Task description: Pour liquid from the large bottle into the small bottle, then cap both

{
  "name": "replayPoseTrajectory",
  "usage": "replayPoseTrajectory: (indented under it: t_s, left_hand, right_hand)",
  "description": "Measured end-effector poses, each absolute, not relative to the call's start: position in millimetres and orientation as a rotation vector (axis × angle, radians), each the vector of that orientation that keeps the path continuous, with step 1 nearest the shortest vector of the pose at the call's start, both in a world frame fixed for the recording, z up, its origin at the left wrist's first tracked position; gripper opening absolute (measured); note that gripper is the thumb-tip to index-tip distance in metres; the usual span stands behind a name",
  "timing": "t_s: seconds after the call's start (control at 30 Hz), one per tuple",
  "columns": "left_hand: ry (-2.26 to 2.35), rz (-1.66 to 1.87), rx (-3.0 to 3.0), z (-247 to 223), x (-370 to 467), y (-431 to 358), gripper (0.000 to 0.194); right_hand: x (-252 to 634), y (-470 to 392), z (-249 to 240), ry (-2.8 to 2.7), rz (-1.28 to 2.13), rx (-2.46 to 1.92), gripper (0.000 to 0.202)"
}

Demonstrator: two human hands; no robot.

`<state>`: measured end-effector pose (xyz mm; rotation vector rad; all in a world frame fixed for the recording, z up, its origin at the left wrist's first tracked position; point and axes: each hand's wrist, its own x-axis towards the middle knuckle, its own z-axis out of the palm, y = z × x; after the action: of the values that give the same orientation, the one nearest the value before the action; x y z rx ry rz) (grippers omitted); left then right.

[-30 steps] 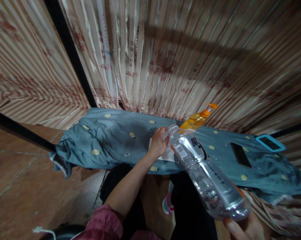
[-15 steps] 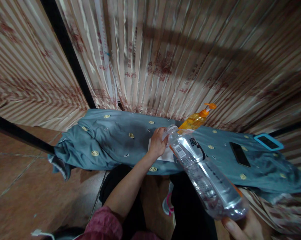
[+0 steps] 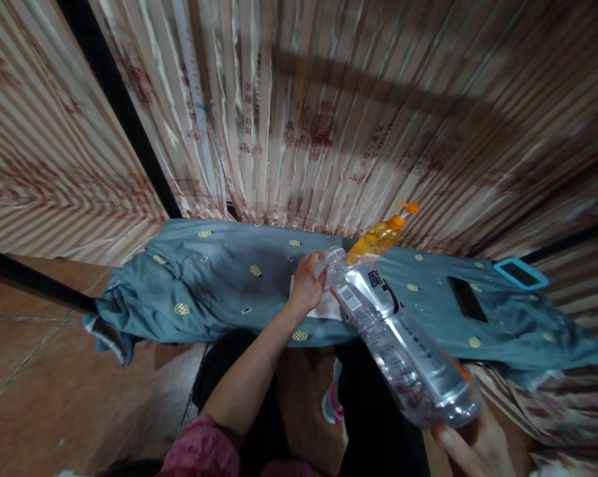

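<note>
A large clear plastic bottle (image 3: pixel 402 344) with a silver label lies tilted across the view, its uncapped-looking neck toward the upper left. My left hand (image 3: pixel 308 285) is closed round the neck end. Its base rests in my right hand (image 3: pixel 477 444), whose thumb presses on the bottle near the lower right. Behind the bottle's neck an orange pump bottle (image 3: pixel 378 238) stands on the grey-green cloth (image 3: pixel 229 265). A white paper (image 3: pixel 328 308) lies on the cloth, partly covered by my left hand and the bottle.
On the cloth to the right lie a black phone (image 3: pixel 467 299) and a blue-framed device (image 3: pixel 521 273). A striped curtain (image 3: pixel 299 99) hangs behind, with black poles (image 3: pixel 124 119) at the left. My legs and a shoe (image 3: pixel 332 405) are below.
The whole view has shifted slightly, so most things appear a little further left. Both hands keep their hold on the clear bottle.
</note>
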<state>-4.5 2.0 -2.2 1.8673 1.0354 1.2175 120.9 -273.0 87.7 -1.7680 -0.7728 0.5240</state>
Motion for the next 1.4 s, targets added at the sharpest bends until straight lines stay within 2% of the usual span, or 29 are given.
replayPoseTrajectory:
  t_s: [0.1,0.33,0.9,1.17,1.33,1.4]
  left_hand:
    - [1.015,1.219,1.867,-1.4,-5.7,2.7,0.039]
    - [1.022,1.244,1.826,0.5,-6.5,3.2,0.035]
    - [1.040,1.213,1.853,1.1,-6.5,3.2,0.026]
    - [1.065,1.199,1.870,0.3,-4.1,1.8,0.034]
    - [1.058,1.208,1.877,-2.7,-3.4,2.8,0.039]
    - [1.040,1.213,1.886,-3.6,-3.5,2.9,0.042]
  right_hand:
    - [140.5,-277.5,76.9,-0.940,0.551,-1.723,0.065]
    - [179.8,-285.0,58.3,-1.193,0.702,-1.642,0.056]
    - [180.7,-283.2,58.5,-1.152,0.727,-1.670,0.067]
    - [147.9,-280.1,61.9,-0.913,0.516,-1.748,0.068]
    - [162.3,-276.7,70.7,-1.130,0.667,-1.732,0.068]
    - [161.0,-268.6,79.1,-1.151,0.572,-1.733,0.081]
